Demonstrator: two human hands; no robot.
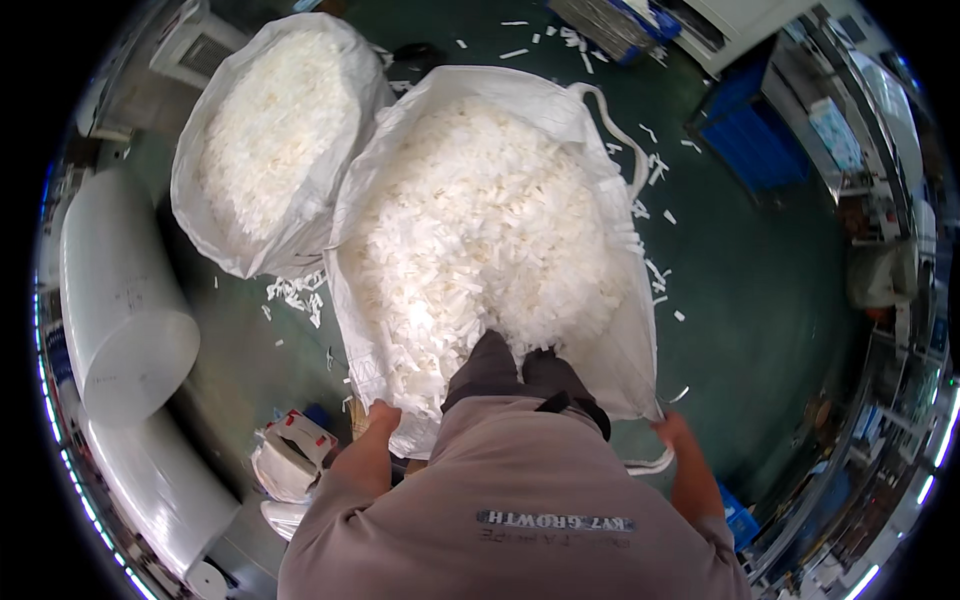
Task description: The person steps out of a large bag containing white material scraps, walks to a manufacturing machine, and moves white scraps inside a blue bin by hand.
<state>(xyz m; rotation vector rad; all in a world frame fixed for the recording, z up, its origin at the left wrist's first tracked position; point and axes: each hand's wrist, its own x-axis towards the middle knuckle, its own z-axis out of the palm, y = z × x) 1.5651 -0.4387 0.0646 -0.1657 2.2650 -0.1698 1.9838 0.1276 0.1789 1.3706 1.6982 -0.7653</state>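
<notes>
As a worker stands with both legs sunk into a large white woven bulk bag (600, 330) on a green workshop floor (760, 270), the left hand (383, 414) clenches the bag's near rim, while the right hand (672, 428) closes on the opposite near corner beside a white lifting strap (650, 463). White shredded plastic strips (480, 240) fill the bag nearly to its mouth, heaped around the person's dark trousers (520, 375). A second bulk bag (270, 130), equally full of white scrap, leans touching it at upper left. Loose strips (295, 292) lie scattered on the floor between the two and beyond the far lifting loop (625, 135). Big white rolls (125, 300) rest at left, blue crates (755, 135) stand well apart at upper right.

Judging by the stance, the load is being trodden down. Doing it well likely calls for pulling both rim corners evenly upward while the feet press, keeping the fabric taut so strips do not spill over the slack near edge, and keeping weight centred so the bag does not tip toward its neighbour.
</notes>
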